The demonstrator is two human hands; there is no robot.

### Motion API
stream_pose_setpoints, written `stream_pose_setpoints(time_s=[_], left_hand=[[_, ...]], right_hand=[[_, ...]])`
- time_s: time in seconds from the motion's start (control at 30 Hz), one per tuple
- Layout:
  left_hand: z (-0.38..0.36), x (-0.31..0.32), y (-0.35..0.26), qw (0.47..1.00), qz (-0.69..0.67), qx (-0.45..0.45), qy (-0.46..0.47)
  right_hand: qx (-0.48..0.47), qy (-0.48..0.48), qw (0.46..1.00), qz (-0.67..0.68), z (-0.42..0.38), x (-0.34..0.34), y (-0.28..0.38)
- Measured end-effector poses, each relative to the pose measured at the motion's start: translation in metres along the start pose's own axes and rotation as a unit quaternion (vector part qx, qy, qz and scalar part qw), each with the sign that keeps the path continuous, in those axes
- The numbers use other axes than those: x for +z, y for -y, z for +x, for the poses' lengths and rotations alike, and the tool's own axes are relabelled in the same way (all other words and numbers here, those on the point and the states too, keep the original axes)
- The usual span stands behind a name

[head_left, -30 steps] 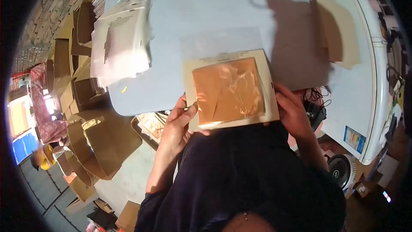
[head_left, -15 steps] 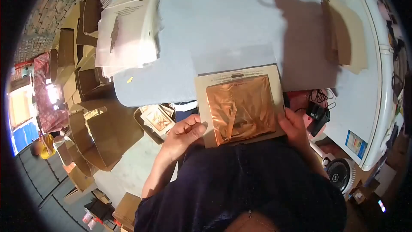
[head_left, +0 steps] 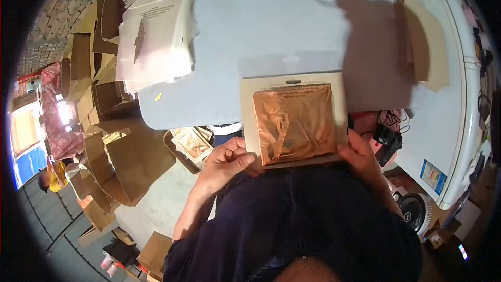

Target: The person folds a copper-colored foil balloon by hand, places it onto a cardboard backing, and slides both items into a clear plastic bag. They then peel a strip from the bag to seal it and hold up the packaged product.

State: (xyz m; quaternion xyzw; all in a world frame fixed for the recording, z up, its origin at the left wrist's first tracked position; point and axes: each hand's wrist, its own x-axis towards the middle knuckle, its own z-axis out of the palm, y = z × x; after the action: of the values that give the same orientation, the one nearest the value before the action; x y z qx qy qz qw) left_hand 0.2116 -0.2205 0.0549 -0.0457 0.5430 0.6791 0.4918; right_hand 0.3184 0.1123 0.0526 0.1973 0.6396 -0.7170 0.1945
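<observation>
1. Card (head_left: 294,120), cream, square, with a crinkled copper foil sheet (head_left: 294,124) lying flat on its face; a small dark hang slot at its far edge. It is held at the near edge of the table (head_left: 250,26), its far part over the tabletop, its near part over the person's lap.
2. Left hand (head_left: 225,163): comes up from the lower left, forearm angled in toward the card. Thumb lies across the top, fingers curled, pinched on the card's near left corner.
3. Right hand (head_left: 360,155): wrist bent back, fingers pointing up along the card's right edge, closed on the near right corner. Fingertips are partly tucked under the card, so how far they reach beneath is hard to tell.
4. Both hands hold the card roughly level, foil side up.
5. Paper stack (head_left: 155,36), white printed sheets, loosely piled at the table's far left corner, well apart from the card.
6. Brown cardboard piece (head_left: 428,42) stands near the table's right side and throws a wide shadow toward the card.
7. Boxes (head_left: 120,162), open brown cardboard, crowd the floor left of the table.
8. Fan (head_left: 415,209), small and dark, sits on the floor at lower right, near tangled black cables (head_left: 386,125).
</observation>
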Motion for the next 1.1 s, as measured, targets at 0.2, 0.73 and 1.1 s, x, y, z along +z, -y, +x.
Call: stream_pose_setpoints(time_s=[0.2, 0.73, 1.1], left_hand=[[0.005, -0.002, -0.003, 0.997, -0.043, -0.039, -0.048], [0.027, 0.010, -0.003, 0.996, -0.047, 0.033, -0.064], [0.049, 0.025, 0.015, 0.988, -0.044, 0.056, -0.134]], right_hand=[[0.074, 0.020, 0.995, 0.060, 0.008, 0.005, 0.015], [0.007, 0.031, 0.995, 0.094, 0.033, 0.003, 0.008], [-0.023, 0.034, 0.994, 0.102, 0.046, 0.008, 0.000]])
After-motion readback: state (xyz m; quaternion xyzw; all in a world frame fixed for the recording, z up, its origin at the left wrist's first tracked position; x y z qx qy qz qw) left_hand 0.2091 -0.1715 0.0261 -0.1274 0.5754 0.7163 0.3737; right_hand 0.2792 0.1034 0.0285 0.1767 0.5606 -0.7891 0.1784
